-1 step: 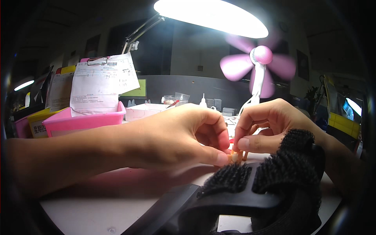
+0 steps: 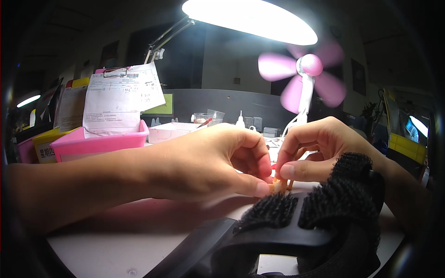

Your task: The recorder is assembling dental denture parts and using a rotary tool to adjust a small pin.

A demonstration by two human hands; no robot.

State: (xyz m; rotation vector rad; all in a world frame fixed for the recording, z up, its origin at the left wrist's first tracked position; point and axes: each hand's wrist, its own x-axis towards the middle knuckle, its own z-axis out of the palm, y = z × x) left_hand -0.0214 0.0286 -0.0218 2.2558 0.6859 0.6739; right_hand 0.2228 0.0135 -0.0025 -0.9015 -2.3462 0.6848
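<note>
The small orange-tan piece (image 2: pixel 280 185) sat pinched between your two hands just above the near middle of the white surface (image 2: pixel 116 241) — too small to tell its exact shape. It looked light and stiff, and likely easy to drop or crush, so a fingertip hold at its two ends suited it best. Your left hand (image 2: pixel 208 162) was closed narrow on it, thumb and forefinger meeting at its left side; your right hand (image 2: pixel 320 153) pinched it from the right, fingers curled tight.

Just near of it lay a black strap with bristly hook pads (image 2: pixel 333 208), crowding the near right — little room there. To the far left stood a pink tray (image 2: pixel 99 146) with papers (image 2: pixel 120 99) clipped upright, and a pink fan (image 2: pixel 308 74) stood far right under the bright lamp (image 2: pixel 250 18). Open surface lay only at the near left.
</note>
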